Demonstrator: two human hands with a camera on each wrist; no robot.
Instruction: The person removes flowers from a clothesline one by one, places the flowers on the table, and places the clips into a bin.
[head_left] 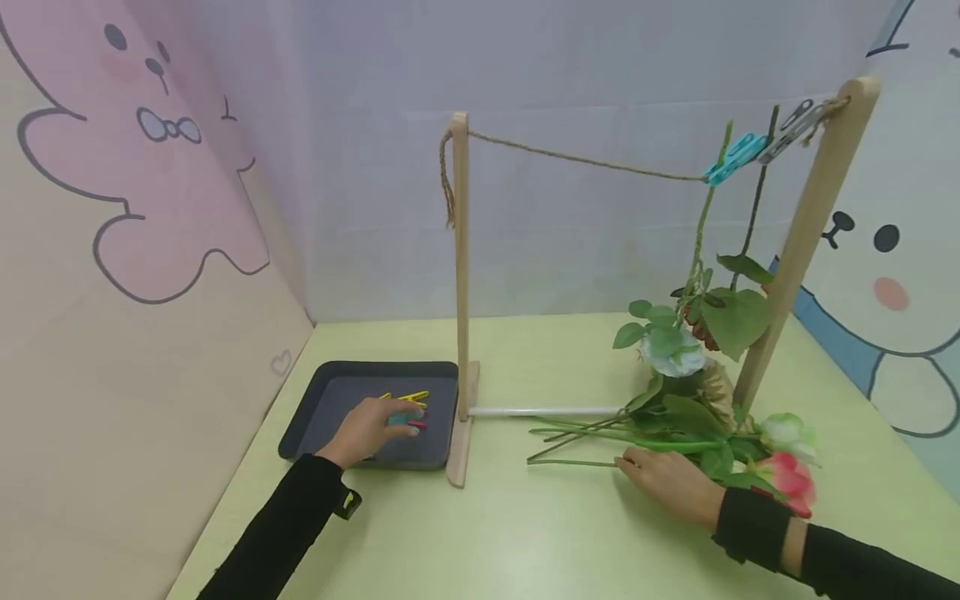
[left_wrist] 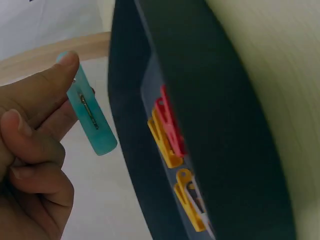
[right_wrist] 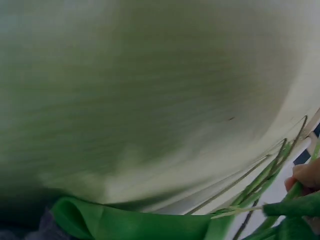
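We found the left hand pinching a clip by one end, a tray beneath; we judged the clip light and stiff, best held there. The right hand pinched a stem, blooms to its right; we judged that light, bendable.

The teal peg looks like smooth, translucent plastic with a thin metal spring, and the dark tray like matt plastic. Rough, fibrous twine hangs from smooth, pale wooden posts, above a smooth white rod. Petals and leaves look like cloth, stems like plastic; the black sleeves are matt cloth.
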